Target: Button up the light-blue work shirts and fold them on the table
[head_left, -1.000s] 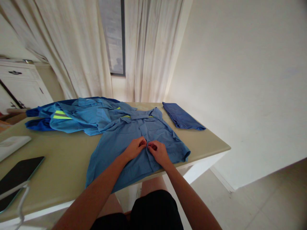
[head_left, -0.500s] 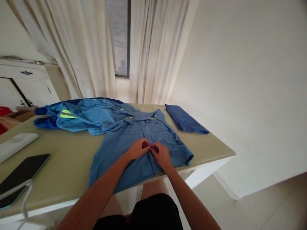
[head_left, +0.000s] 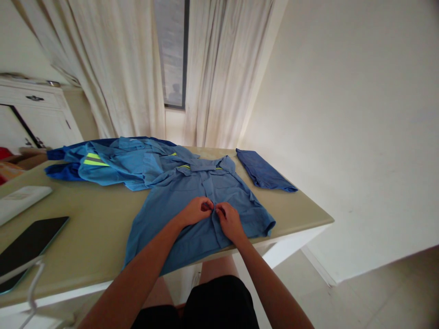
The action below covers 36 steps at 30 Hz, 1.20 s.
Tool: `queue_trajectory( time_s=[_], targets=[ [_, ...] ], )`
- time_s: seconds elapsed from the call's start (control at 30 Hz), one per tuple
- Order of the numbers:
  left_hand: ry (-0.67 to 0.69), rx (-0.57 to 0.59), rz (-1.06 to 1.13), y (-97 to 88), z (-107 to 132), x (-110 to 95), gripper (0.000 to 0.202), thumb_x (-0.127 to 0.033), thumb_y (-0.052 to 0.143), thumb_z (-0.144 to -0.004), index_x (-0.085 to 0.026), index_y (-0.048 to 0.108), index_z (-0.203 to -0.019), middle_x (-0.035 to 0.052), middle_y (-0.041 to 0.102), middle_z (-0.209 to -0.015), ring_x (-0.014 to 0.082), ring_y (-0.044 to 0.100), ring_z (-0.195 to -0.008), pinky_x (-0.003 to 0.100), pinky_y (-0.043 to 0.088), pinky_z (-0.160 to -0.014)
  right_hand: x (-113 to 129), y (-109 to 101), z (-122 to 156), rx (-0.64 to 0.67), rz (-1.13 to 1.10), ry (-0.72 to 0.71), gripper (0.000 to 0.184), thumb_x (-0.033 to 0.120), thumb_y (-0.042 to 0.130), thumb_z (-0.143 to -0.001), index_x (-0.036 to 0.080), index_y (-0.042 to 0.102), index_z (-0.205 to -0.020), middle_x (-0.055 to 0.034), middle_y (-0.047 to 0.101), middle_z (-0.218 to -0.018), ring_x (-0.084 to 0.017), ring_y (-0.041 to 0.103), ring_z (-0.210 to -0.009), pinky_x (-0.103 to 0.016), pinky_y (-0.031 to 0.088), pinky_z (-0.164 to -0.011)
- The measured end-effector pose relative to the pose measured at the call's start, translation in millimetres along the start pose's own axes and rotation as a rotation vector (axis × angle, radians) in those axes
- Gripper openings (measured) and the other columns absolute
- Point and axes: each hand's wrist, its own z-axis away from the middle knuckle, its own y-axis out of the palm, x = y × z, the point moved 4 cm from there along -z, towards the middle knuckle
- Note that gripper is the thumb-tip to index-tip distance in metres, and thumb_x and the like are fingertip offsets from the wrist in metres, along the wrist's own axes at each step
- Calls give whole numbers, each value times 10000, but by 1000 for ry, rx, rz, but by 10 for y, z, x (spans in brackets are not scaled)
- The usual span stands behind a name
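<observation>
A mid-blue short-sleeved work shirt (head_left: 219, 187) lies flat and buttoned-side up on the beige table (head_left: 96, 237), its collar at the far side. My left hand (head_left: 197, 211) and my right hand (head_left: 229, 221) pinch the shirt's front placket from either side, fingertips close together. Whatever the fingers hold at the placket is hidden by them. Beyond the collar, a blue jacket with yellow reflective stripes (head_left: 120, 164) overlaps the shirt. A folded dark blue garment (head_left: 262, 171) lies at the far right of the table.
A black tablet (head_left: 29, 244) with a white cable and a flat white object (head_left: 20, 201) lie at the table's left. The shirt's lower hem reaches the near table edge. White curtains (head_left: 116, 68) and a white cabinet (head_left: 30, 109) stand beyond.
Both hands stay on the placket, with small finger movements only. The whole view has shifted slightly; the shirt has not visibly moved on the table.
</observation>
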Motion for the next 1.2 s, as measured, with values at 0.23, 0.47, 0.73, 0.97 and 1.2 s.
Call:
queue_trajectory(
  time_s=[0.23, 0.47, 0.73, 0.97, 1.2],
  targets=[
    [52, -52, -66, 13, 39, -77, 117, -236, 667, -816, -176, 711, -905, 67, 733, -969, 190, 716, -817, 332, 578, -787, -10, -8, -23, -35, -62, 2, 145, 185, 581, -966, 204, 724, -957, -69, 755, -963, -207, 688, -903, -313, 513, -860],
    [53, -107, -87, 14, 22, -56, 142, -250, 624, -847, -175, 714, -926, 78, 758, -941, 211, 722, -848, 345, 572, -810, -24, 4, -20, -41, -83, 76, 115, 212, 632, -951, 193, 746, -946, -62, 786, -911, -198, 723, -804, -301, 531, -782],
    [9, -61, 32, 23, 29, -52, 207, -368, 734, -831, -174, 708, -902, 60, 769, -859, 199, 721, -789, 331, 571, -767, 5, 21, -9, -16, -70, 59, 152, 133, 649, -883, 191, 764, -965, -44, 788, -888, -173, 707, -742, -277, 530, -738],
    [-1, -21, 127, 35, 67, -53, 347, -450, 823, -769, -176, 675, -922, 60, 765, -872, 198, 722, -796, 328, 569, -757, 64, -3, -10, 25, -3, 18, 125, 136, 694, -868, 200, 762, -950, -38, 780, -895, -173, 681, -748, -274, 501, -730],
    [45, -98, -96, 45, 58, -110, 269, -458, 724, -851, -193, 679, -875, 29, 732, -798, 176, 664, -724, 300, 510, -675, 103, -36, 14, -31, 50, 54, 95, 145, 660, -903, 202, 737, -898, -29, 760, -860, -168, 665, -749, -269, 467, -733]
  ],
)
